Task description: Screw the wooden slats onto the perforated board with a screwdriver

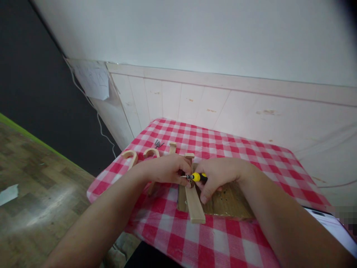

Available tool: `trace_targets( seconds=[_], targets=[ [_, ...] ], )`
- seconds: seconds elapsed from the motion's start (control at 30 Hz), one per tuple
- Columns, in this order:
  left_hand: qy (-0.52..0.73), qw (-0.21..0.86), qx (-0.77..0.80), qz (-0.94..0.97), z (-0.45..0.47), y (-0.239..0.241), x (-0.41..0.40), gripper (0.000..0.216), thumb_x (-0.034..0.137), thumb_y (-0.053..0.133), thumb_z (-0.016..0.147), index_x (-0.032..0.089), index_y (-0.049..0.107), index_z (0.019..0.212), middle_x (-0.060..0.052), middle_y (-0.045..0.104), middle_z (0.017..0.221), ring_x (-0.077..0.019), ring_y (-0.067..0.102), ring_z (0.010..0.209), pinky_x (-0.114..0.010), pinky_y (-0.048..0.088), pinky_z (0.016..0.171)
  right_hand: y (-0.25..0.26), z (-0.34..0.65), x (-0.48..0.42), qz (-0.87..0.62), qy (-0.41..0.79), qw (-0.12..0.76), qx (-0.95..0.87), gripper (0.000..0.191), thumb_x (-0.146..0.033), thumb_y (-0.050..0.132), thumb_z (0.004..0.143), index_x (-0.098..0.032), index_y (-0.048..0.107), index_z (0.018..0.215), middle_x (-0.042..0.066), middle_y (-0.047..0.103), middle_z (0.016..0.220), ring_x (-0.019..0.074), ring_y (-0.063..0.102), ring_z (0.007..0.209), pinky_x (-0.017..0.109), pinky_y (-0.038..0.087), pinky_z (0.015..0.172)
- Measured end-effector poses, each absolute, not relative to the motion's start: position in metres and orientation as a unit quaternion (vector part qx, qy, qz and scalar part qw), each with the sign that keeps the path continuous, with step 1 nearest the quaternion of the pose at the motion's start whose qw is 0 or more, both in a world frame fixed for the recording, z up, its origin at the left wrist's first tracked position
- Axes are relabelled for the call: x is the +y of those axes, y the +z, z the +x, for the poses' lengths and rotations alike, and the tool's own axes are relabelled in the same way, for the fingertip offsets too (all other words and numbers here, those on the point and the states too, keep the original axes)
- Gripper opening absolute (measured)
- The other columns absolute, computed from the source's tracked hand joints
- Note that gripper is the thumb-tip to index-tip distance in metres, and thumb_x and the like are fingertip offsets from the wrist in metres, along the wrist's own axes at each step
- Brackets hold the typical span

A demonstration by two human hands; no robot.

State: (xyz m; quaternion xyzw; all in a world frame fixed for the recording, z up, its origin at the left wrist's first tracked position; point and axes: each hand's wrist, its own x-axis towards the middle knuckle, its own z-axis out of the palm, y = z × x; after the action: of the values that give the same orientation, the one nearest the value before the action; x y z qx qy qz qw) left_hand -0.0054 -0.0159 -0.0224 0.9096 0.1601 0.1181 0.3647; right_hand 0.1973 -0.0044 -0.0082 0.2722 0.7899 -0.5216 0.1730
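Observation:
My right hand (223, 172) is closed around the black and yellow handle of a small screwdriver (198, 177), which lies nearly level with its shaft pointing left. The fingers of my left hand (169, 169) are bent together at the screwdriver's tip, and whatever they pinch there is hidden. Below both hands a pale wooden piece (196, 208) with a flat bar runs toward me. It rests across a brown wood-grain board (231, 206), which my right hand partly covers.
A red and white checked cloth (220, 242) covers the table. Left of my hands lie two hooked wooden pieces (130, 155), another wooden piece (173, 147) and several dark screws (158, 143). A device with a bright screen (329, 227) sits at the right edge. A panelled wall (189, 100) stands behind.

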Motion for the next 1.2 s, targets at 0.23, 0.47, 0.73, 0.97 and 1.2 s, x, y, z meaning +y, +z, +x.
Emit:
trace_targets(
  seconds=[0.23, 0.47, 0.73, 0.97, 1.2],
  targets=[
    [0.105, 0.398, 0.155, 0.898, -0.008, -0.026, -0.015, 0.008, 0.014, 0.068, 0.083, 0.017, 0.075, 0.086, -0.004, 0.074, 0.086, -0.0127, 0.065, 0.082, -0.02, 0.048, 0.077, 0.009, 0.21, -0.008, 0.288, -0.65, 0.026, 0.703, 0.027, -0.035, 0.06, 0.069, -0.019, 0.05, 0.09, -0.005, 0.047, 0.067, 0.0071, 0.041, 0.051, 0.02, 0.032, 0.044],
    [0.118, 0.394, 0.17, 0.896, -0.008, -0.025, -0.019, 0.005, 0.014, 0.07, 0.081, 0.017, 0.074, 0.082, -0.002, 0.072, 0.081, -0.012, 0.063, 0.077, -0.021, 0.048, 0.071, 0.077, 0.233, -0.054, 0.367, -0.363, -0.071, 0.854, 0.032, -0.036, 0.06, 0.082, -0.025, 0.062, 0.112, 0.003, 0.068, 0.099, 0.0164, 0.063, 0.085, 0.026, 0.049, 0.068],
    [0.121, 0.425, 0.176, 0.88, -0.007, -0.027, -0.018, 0.005, 0.011, 0.07, 0.079, 0.015, 0.072, 0.078, -0.003, 0.07, 0.08, -0.0126, 0.062, 0.075, -0.021, 0.046, 0.068, 0.075, 0.226, -0.054, 0.373, -0.24, -0.086, 0.892, 0.019, -0.029, 0.062, 0.072, -0.025, 0.072, 0.088, -0.001, 0.069, 0.074, 0.0128, 0.059, 0.058, 0.023, 0.042, 0.05],
    [0.109, 0.429, 0.186, 0.877, -0.006, -0.026, -0.019, 0.005, 0.012, 0.069, 0.081, 0.014, 0.07, 0.076, -0.002, 0.068, 0.08, -0.0113, 0.06, 0.074, -0.02, 0.044, 0.067, 0.067, 0.211, -0.051, 0.368, -0.187, -0.102, 0.905, 0.018, -0.023, 0.057, 0.071, -0.023, 0.069, 0.083, -0.003, 0.065, 0.068, 0.0098, 0.052, 0.055, 0.022, 0.037, 0.052],
    [0.106, 0.44, 0.193, 0.87, -0.006, -0.026, -0.02, 0.005, 0.011, 0.069, 0.08, 0.014, 0.071, 0.077, -0.002, 0.069, 0.083, -0.0104, 0.061, 0.075, -0.019, 0.044, 0.068, 0.065, 0.209, -0.052, 0.37, -0.177, -0.1, 0.906, 0.015, -0.022, 0.056, 0.07, -0.022, 0.066, 0.08, -0.003, 0.061, 0.064, 0.0093, 0.048, 0.054, 0.022, 0.034, 0.052]
  ],
)
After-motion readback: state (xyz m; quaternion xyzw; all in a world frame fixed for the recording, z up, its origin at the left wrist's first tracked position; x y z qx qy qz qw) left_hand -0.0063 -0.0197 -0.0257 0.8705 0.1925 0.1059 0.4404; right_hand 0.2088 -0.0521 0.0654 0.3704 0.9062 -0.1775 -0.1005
